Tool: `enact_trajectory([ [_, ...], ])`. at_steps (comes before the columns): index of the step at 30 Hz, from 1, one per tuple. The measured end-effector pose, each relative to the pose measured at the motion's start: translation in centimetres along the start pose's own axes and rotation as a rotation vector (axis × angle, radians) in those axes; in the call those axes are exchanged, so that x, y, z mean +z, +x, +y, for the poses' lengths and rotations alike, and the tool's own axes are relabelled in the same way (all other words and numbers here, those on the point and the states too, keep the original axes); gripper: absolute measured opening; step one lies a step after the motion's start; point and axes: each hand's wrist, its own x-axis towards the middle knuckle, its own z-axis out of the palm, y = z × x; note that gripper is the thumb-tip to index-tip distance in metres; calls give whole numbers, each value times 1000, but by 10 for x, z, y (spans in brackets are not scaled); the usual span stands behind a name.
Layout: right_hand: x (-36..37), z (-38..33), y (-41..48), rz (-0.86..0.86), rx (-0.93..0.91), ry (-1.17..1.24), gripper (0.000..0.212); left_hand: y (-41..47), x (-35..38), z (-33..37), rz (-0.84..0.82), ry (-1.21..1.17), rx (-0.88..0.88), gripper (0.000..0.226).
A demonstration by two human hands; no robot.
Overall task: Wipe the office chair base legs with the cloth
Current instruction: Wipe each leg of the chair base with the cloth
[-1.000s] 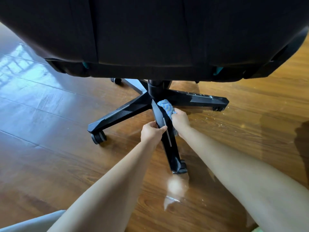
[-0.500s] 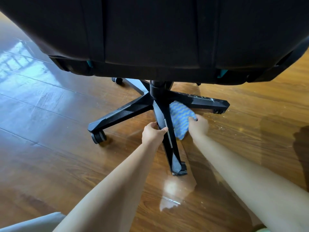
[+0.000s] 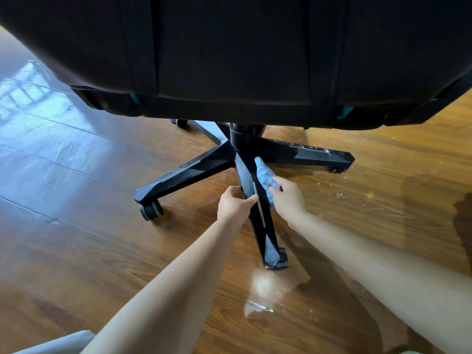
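Observation:
A black star-shaped chair base (image 3: 240, 144) stands under the dark seat (image 3: 229, 54). Its near leg (image 3: 265, 226) points toward me and ends in a caster. My left hand (image 3: 233, 203) grips that leg's left side about halfway along. My right hand (image 3: 287, 196) holds a blue-and-white striped cloth (image 3: 264, 176), bunched and pressed against the right side of the same leg, close to the hub. A left leg (image 3: 184, 175) and a right leg (image 3: 306, 152) spread outward; the far legs are mostly hidden by the seat.
The glossy wooden floor (image 3: 89, 238) reflects window light at the left and shows dust specks at the right. A caster (image 3: 150, 210) sits under the left leg's tip. A pale grey fabric edge (image 3: 58, 346) shows at the bottom left.
The cloth, spread out flat to the right of the near leg half a second ago, is now bunched and back against that leg's right side. My left hand has kept its grip.

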Motion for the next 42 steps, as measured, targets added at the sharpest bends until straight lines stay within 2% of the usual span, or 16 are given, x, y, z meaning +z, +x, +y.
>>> enact_trajectory([
  [6,5,-4,11,-70,53,119,44,-2,2,5,-12,28,-5,56],
  [9,7,-21,44,-100,126,213,47,-7,2,9,0,68,5,61],
  [12,10,-26,54,-104,137,195,45,-11,1,11,11,101,19,62],
  [16,8,-17,17,-71,80,96,37,-17,1,12,23,102,32,60],
  [22,-22,32,-69,-212,92,-11,34,-23,2,16,35,99,65,57],
  [25,-21,24,-59,-157,97,-37,40,-28,1,22,13,184,80,44],
  [28,-10,7,-38,-53,123,41,45,-40,2,20,-11,282,121,31],
  [30,3,2,-35,-19,118,49,47,-48,4,10,-7,310,140,33],
  [33,2,9,-56,-67,74,-58,46,-55,3,0,2,297,125,53],
  [36,-20,30,-97,-169,49,-170,45,-55,2,1,0,302,113,61],
  [38,-35,38,-127,-218,-16,-304,45,-56,3,4,-4,348,122,56],
  [42,-47,29,-133,-242,-130,-593,20,-62,3,13,29,399,165,39],
])
